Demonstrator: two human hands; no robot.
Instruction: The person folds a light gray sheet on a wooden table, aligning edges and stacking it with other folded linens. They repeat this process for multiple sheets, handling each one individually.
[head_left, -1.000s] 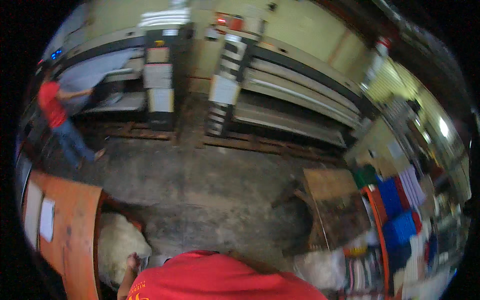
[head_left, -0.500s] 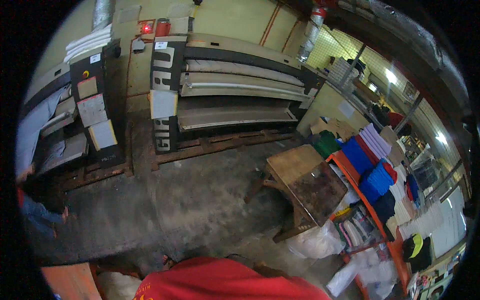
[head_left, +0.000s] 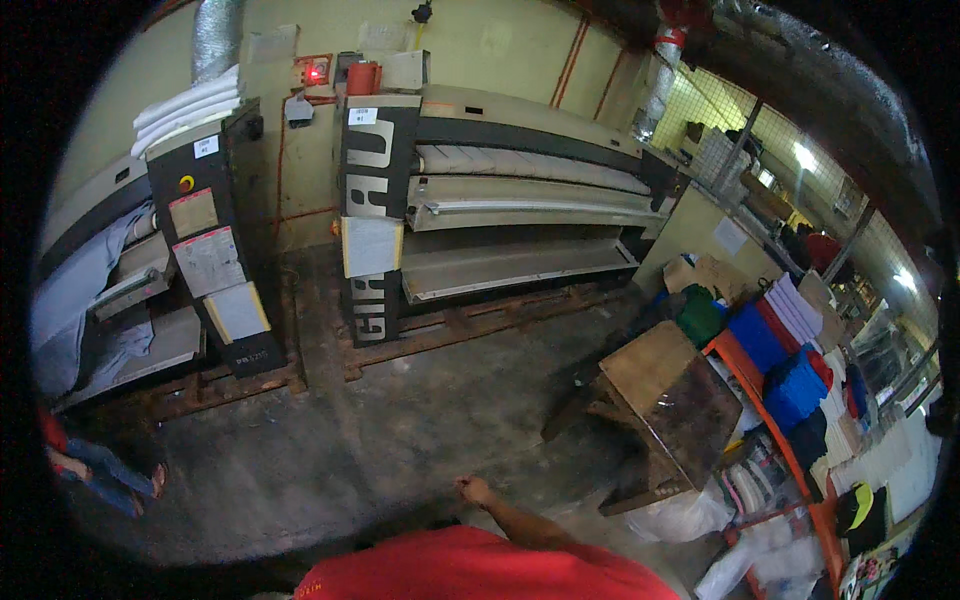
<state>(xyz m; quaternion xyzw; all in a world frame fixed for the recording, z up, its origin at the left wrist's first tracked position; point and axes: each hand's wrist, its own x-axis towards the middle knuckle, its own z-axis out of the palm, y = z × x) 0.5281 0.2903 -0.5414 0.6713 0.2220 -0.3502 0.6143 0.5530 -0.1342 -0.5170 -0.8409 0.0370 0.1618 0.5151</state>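
Observation:
My right hand (head_left: 474,490) is held out over the grey floor in front of my red shirt (head_left: 490,566). Its fingers look curled in, small in the picture, and I see nothing in them. The hand touches nothing. To its right, the closest piece of furniture is a low wooden table (head_left: 655,362) with a brown board on part of its top. My left hand is out of view.
Two large roller machines stand ahead, one in the middle (head_left: 520,190) and one at left (head_left: 226,268) with grey-blue cloth (head_left: 68,315) over it. Folded fabric stacks (head_left: 795,380) fill an orange-edged shelf at right. Another person in jeans (head_left: 112,470) is at far left.
My right forearm and hand have come into view at the bottom middle. The machines and table have shifted right and slightly down in the picture. More of the person at left shows.

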